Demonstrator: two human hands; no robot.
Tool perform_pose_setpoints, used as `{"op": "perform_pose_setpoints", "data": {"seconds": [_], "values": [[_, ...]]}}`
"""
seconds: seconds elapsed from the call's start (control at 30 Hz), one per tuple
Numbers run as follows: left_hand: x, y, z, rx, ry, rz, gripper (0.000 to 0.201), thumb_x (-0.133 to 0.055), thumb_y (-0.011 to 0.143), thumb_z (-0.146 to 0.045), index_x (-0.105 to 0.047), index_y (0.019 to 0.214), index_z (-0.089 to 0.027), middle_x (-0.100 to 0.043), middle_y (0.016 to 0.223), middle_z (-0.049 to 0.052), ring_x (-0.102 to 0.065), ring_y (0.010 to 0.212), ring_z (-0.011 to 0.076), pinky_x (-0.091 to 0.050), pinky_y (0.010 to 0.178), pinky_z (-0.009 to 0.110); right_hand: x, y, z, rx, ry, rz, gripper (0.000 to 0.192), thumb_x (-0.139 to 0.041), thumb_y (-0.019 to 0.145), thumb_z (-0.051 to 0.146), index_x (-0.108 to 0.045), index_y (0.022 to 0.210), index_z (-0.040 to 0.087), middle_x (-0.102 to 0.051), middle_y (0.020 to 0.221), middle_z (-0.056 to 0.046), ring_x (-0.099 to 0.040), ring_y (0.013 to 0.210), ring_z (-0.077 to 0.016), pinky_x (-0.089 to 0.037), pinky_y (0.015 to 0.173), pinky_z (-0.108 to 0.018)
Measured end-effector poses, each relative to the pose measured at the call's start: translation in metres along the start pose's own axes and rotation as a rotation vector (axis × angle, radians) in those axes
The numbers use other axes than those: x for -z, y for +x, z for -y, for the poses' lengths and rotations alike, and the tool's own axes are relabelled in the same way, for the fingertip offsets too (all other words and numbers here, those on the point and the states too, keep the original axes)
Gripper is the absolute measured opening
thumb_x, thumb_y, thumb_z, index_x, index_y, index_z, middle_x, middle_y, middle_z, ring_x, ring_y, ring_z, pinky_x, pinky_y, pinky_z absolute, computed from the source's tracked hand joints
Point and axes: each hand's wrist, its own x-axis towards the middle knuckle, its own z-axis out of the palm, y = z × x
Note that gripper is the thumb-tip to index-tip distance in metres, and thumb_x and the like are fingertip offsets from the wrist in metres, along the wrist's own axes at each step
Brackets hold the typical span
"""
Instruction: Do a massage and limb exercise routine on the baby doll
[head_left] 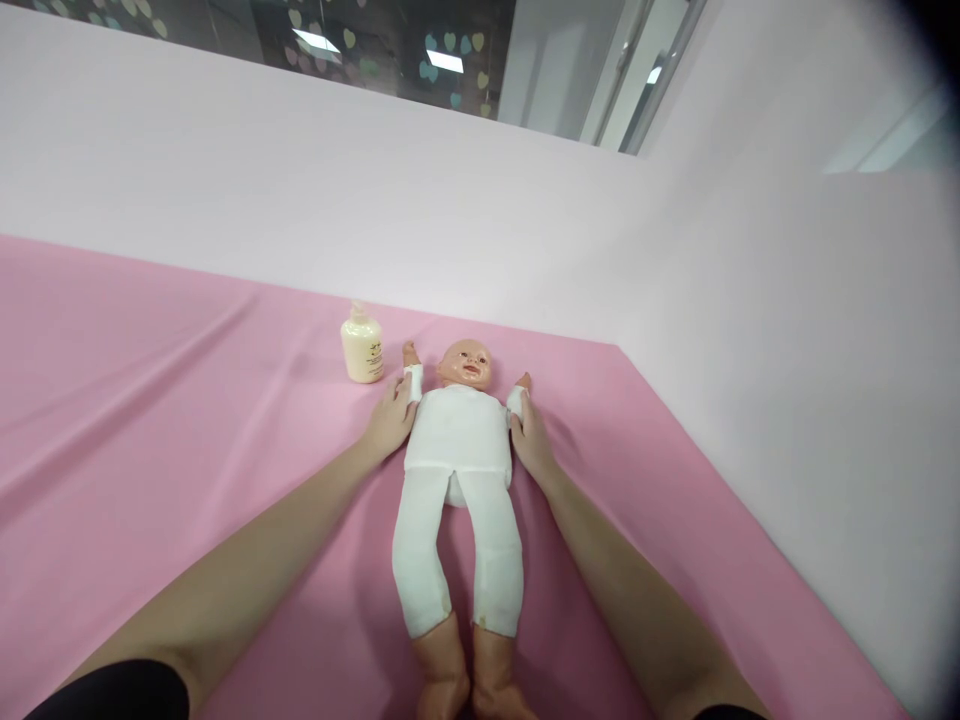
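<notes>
A baby doll point(459, 430) with a white cloth body lies on its back, head away from me, its arms raised beside its head and its bare feet towards me. My left hand point(391, 418) is closed around the doll's arm on the left, thumb near the shoulder. On the other side, my right hand point(531, 438) grips the doll's other arm, with some fingers hidden behind it. The doll's small hands stick out beyond my fingers. Just past my left hand stands a cream pump bottle point(363, 348), upright and untouched.
Pink cloth point(187, 440) with a few creases covers the surface under the doll. A white wall point(300, 210) rises behind, and another white wall point(780, 330) runs along the right. Above the back wall is a window point(390, 50) with heart-shaped stickers.
</notes>
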Motion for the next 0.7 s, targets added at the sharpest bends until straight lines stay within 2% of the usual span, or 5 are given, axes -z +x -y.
{"op": "perform_pose_setpoints", "data": {"seconds": [0.13, 0.27, 0.7], "values": [[0.0045, -0.0012, -0.0047, 0.046, 0.03, -0.024, 0.053, -0.039, 0.09, -0.035, -0.034, 0.139, -0.014, -0.044, 0.133, 0.018, -0.05, 0.117, 0.031, -0.041, 0.096, 0.046, 0.0006, 0.0002, -0.0012, -0.001, 0.013, -0.013, 0.063, -0.036, 0.089, 0.043, -0.026, 0.144, 0.014, -0.037, 0.146, -0.014, -0.035, 0.135, -0.0271, -0.029, 0.11, -0.048], [0.0075, -0.0013, -0.0061, 0.095, 0.045, -0.017, 0.048, -0.042, 0.087, -0.037, -0.044, 0.13, -0.016, -0.054, 0.122, 0.015, -0.057, 0.102, 0.0299, -0.044, 0.09, 0.045, 0.0027, -0.0001, 0.0005, -0.026, 0.021, -0.005, 0.063, -0.037, 0.089, 0.043, -0.027, 0.144, 0.015, -0.037, 0.146, -0.014, -0.034, 0.136, -0.0268, -0.028, 0.111, -0.048], [0.01, -0.0012, -0.0081, 0.112, 0.13, 0.03, 0.052, -0.039, 0.088, -0.043, -0.044, 0.133, -0.017, -0.059, 0.119, 0.013, -0.053, 0.109, 0.031, -0.038, 0.095, 0.044, 0.0073, -0.0007, 0.007, -0.032, 0.023, 0.025, 0.066, -0.04, 0.088, 0.044, -0.027, 0.144, 0.013, -0.036, 0.147, -0.014, -0.035, 0.136, -0.0281, -0.03, 0.111, -0.049]]}}
